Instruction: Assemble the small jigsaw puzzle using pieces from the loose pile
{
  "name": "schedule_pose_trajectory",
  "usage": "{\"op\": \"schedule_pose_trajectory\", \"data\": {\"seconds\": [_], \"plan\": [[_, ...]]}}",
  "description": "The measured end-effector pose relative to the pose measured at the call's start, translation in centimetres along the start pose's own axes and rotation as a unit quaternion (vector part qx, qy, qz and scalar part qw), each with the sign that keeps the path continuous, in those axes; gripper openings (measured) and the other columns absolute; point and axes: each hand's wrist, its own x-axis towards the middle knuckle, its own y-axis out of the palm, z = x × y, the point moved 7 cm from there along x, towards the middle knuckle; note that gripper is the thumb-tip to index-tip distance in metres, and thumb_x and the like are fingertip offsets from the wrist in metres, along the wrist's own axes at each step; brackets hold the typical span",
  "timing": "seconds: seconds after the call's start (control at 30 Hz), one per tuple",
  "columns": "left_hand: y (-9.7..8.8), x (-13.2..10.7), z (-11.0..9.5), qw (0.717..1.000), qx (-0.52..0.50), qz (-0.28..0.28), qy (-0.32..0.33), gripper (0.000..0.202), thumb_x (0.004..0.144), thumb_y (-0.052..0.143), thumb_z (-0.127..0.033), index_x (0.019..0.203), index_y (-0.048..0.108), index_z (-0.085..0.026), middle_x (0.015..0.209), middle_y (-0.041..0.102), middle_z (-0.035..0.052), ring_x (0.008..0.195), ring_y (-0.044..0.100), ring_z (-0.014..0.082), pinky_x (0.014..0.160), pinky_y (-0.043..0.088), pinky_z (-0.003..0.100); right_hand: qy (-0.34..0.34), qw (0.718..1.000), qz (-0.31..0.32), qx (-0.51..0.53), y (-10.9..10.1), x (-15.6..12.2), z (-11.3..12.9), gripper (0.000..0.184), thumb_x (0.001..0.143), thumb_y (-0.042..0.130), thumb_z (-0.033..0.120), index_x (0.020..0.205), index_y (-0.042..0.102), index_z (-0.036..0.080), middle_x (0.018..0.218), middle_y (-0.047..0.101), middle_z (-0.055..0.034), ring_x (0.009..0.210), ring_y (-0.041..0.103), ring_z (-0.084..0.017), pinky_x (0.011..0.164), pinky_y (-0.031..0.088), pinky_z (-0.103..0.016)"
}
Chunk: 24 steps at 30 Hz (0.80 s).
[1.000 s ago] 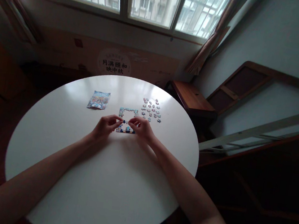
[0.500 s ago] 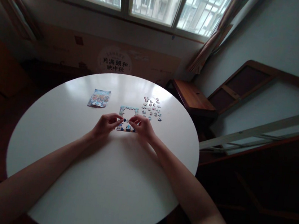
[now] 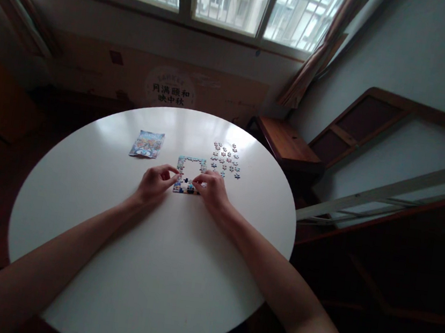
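A small jigsaw frame point(image 3: 190, 167) lies on the round white table point(image 3: 147, 254), its border joined and its middle open. My left hand point(image 3: 155, 182) rests at the frame's near left corner, fingers curled, thumb and forefinger pinched toward the frame. My right hand point(image 3: 212, 187) sits at the near right corner, fingers curled and pinched on a small dark puzzle piece point(image 3: 185, 180) over the frame's lower edge. Several loose puzzle pieces point(image 3: 226, 160) are spread just right of the frame.
A printed picture card or packet point(image 3: 147, 144) lies left of the frame. Behind the table are a window and a cardboard box with printed characters point(image 3: 169, 91). A wooden bench point(image 3: 287, 147) and leaning boards stand to the right.
Both hands have dropped from just above the frame onto its near edge and moved slightly apart. The small dark piece now sits low over the frame.
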Motion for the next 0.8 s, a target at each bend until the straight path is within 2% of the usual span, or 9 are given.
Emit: {"op": "schedule_pose_trajectory", "data": {"seconds": [0.23,0.53,0.7,0.8], "plan": [[0.6,-0.1,-0.1,0.999,0.017,0.036,0.014,0.023,0.077,0.064,-0.036,0.080,0.075,-0.016,0.049,0.050,-0.0038,0.046,0.041,0.0092,0.046,0.029,0.022,-0.002,0.999,0.023,-0.026,0.4,-0.2,0.6,0.007,0.079,0.074,0.017,0.078,0.077,0.023,0.083,0.066,-0.0038,0.083,0.054,-0.019,0.082,0.038,-0.035],[0.6,-0.1,-0.4,0.999,0.012,0.038,0.026,0.021,0.077,0.064,-0.033,0.079,0.075,-0.016,0.050,0.052,-0.0029,0.046,0.041,0.0090,0.045,0.029,0.021,-0.009,1.000,0.023,0.002,0.4,-0.1,0.5,0.008,0.077,0.075,0.015,0.076,0.077,0.022,0.079,0.065,-0.0034,0.078,0.055,-0.017,0.079,0.040,-0.033],[0.5,-0.1,-0.4,0.999,0.014,0.036,0.031,0.020,0.077,0.064,-0.033,0.080,0.075,-0.016,0.049,0.052,-0.0035,0.045,0.040,0.0088,0.044,0.028,0.020,0.016,0.999,-0.003,0.049,-1.0,0.6,-0.8,0.008,0.079,0.071,0.015,0.076,0.076,0.020,0.077,0.065,-0.0031,0.071,0.058,-0.014,0.072,0.044,-0.030],[0.5,-0.2,-0.3,0.999,0.016,0.035,0.028,0.020,0.077,0.064,-0.033,0.079,0.074,-0.016,0.050,0.052,-0.0031,0.046,0.041,0.0089,0.044,0.029,0.021,0.048,0.996,-0.053,0.060,-2.7,1.3,-2.5,0.006,0.079,0.070,0.016,0.075,0.074,0.019,0.076,0.065,-0.0028,0.067,0.058,-0.014,0.070,0.047,-0.029]]}}
